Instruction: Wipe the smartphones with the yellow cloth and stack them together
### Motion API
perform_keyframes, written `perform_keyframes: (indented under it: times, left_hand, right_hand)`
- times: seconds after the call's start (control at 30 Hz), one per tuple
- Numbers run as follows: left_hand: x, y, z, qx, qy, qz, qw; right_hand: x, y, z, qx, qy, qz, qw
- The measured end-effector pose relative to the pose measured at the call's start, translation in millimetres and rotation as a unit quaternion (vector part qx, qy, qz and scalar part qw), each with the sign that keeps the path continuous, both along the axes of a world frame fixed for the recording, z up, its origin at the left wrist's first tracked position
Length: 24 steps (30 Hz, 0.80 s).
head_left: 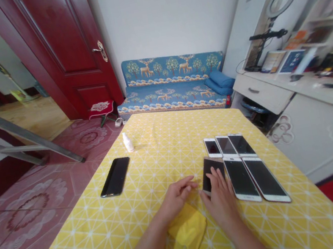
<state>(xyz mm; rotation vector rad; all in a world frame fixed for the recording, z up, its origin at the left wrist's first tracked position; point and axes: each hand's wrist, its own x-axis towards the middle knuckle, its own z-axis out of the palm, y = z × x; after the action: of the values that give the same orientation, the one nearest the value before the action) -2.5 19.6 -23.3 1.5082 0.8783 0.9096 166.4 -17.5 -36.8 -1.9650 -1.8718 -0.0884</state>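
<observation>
My right hand [220,194] lies with outstretched fingers over the lower part of a dark-screened smartphone [212,167], its thumb near the phone's lower left edge. This phone is at the front left of a two-row group. Beside it lie a white-framed phone [241,178] and another white-framed phone [266,177]. Behind them is a row with a small white phone [212,147], a white phone [226,145] and a larger one [242,144]. My left hand [179,195] is empty, fingers loosely bent and apart, just above a folded yellow cloth [189,227].
A black phone [116,177] lies at the table's left, with a small white bottle [127,143] behind it. The table wears a yellow patterned cloth [163,142]. Beyond are a blue sofa [164,92], a red door [64,39] and a white desk [307,117] on the right.
</observation>
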Motion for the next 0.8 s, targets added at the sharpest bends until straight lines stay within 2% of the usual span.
perform_keyframes:
  times: [0.23, 0.43, 0.53, 0.6, 0.67, 0.73, 0.8]
  left_hand:
    - [-1, 0, 0.1, 0.007, -0.001, 0.002, 1.000]
    - [0, 0, -1.1, -0.007, -0.004, 0.012, 1.000]
    - [-8, 6, -1.8, -0.018, -0.002, 0.044, 0.999]
    - [-22, 13, 0.0, 0.012, 0.039, 0.106, 0.994]
    - [-44, 22, 3.6, 0.095, 0.121, 0.216, 0.964]
    - [-69, 29, 7.4, 0.179, 0.231, 0.340, 0.894]
    - [-93, 33, 9.7, 0.193, 0.333, 0.448, 0.807]
  right_hand:
    - [5, -1, -4, 0.009, -0.012, -0.026, 1.000]
    - [13, 14, -9, 0.027, 0.011, -0.015, 0.999]
    - [16, 18, -7, 0.064, 0.064, 0.023, 0.996]
    - [14, 14, -2, 0.078, 0.131, 0.084, 0.985]
    - [8, 6, 5, 0.059, 0.195, 0.167, 0.965]
    - [-2, -6, 14, 0.016, 0.214, 0.246, 0.945]
    - [-15, -17, 23, -0.023, 0.193, 0.295, 0.936]
